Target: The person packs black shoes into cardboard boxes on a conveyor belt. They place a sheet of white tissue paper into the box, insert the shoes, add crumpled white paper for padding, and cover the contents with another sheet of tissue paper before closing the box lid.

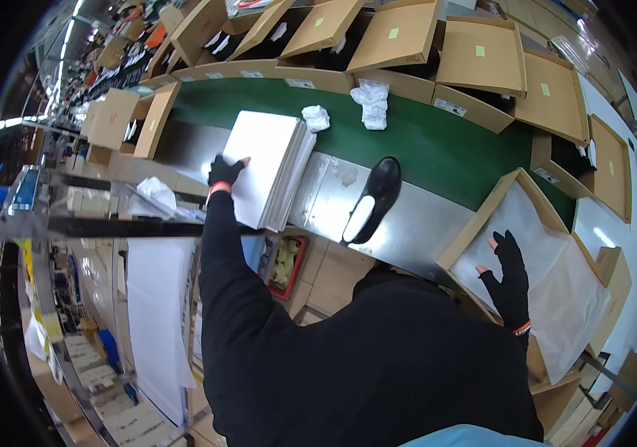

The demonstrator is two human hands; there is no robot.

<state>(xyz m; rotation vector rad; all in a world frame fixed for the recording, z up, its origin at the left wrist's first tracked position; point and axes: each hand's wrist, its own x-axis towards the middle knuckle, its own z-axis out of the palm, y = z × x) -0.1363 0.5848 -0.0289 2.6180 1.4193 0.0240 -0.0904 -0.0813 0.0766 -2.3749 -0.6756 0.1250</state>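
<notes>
My left hand (227, 173), in a black fingerless glove, rests on the left edge of a thick stack of white paper sheets (266, 160), its thumb apart from the slightly blurred fingers. Over an open cardboard box (449, 257) at the right, my right hand (508, 279) is open, thumb and fingers spread near the white tissue paper (557, 313) that lines it and hangs over its near side. Between the two hands a single black shoe (376, 197) with a pale insole lies on the metal ledge (423, 223), touched by neither.
Beyond the ledge runs a green conveyor belt (438, 156) with crumpled white paper wads (371, 104). Several open shoe boxes (400, 33) line its far side. A metal frame bar (125, 227) juts in at left. Below the ledge sits a red bin (289, 264).
</notes>
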